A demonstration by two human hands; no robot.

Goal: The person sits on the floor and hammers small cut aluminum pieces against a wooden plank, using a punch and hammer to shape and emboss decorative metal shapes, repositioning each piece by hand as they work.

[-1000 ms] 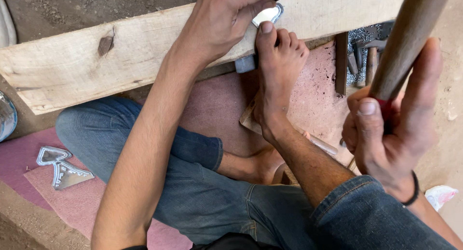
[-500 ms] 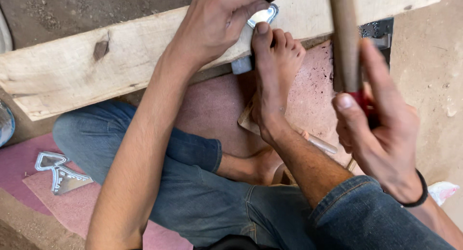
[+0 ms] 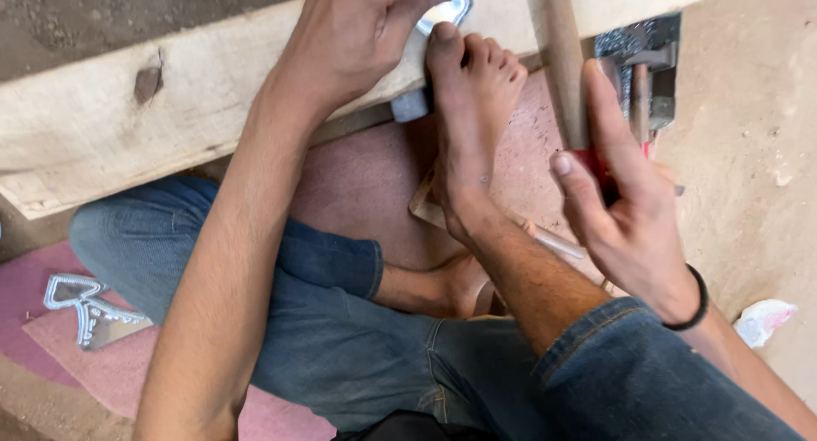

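- Metal piece (image 3: 444,11), shiny and curved, lies on the far plank (image 3: 111,109), pinned between the left hand and the big toe of a bare foot (image 3: 472,109).
- Far left on the floor, on a pink mat (image 3: 51,356), lie flat metal cut-outs (image 3: 81,305).
- Left hand (image 3: 349,41) is clenched over the metal piece, fingers curled down onto its left edge.
- Jeans-clad legs fold across the near middle of the scene.
- Wooden handle (image 3: 566,67) rises upright just right of the foot, crossing the plank.
- Right hand (image 3: 625,211) grasps the handle low down, where a red band shows, thumb pointing up; a dark band circles the wrist.
- Grey metal tools (image 3: 642,67) lie on the ground beyond that hand.
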